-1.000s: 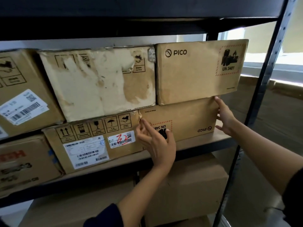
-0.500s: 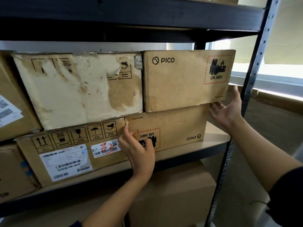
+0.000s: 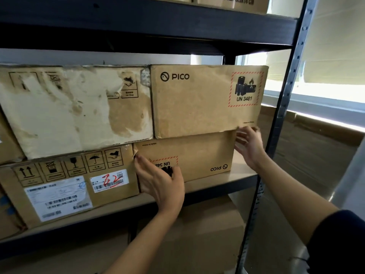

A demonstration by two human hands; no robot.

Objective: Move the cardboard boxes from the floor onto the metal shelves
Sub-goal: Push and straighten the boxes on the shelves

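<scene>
Two PICO cardboard boxes are stacked at the right end of the middle metal shelf (image 3: pixel 233 179). The upper PICO box (image 3: pixel 199 107) stands upright; the lower PICO box (image 3: pixel 195 153) lies upside down beneath it. My left hand (image 3: pixel 160 180) lies flat with straight fingers against the lower box's front left part. My right hand (image 3: pixel 249 146) has spread fingers at the lower box's right end, just under the upper box's bottom right corner; it is blurred, so contact is unclear.
A worn, torn box (image 3: pixel 75 109) sits left of the upper PICO box, above a labelled box marked 32 (image 3: pixel 75 186). Another box (image 3: pixel 197 238) fills the shelf below. The right upright post (image 3: pixel 284 99) stands close to my right hand. More boxes (image 3: pixel 231 2) sit on the top shelf.
My view has shifted upward and right. My right hand moved from beside the upper box's right end to the lower box's right end. My left hand stays on the lower box's front.
</scene>
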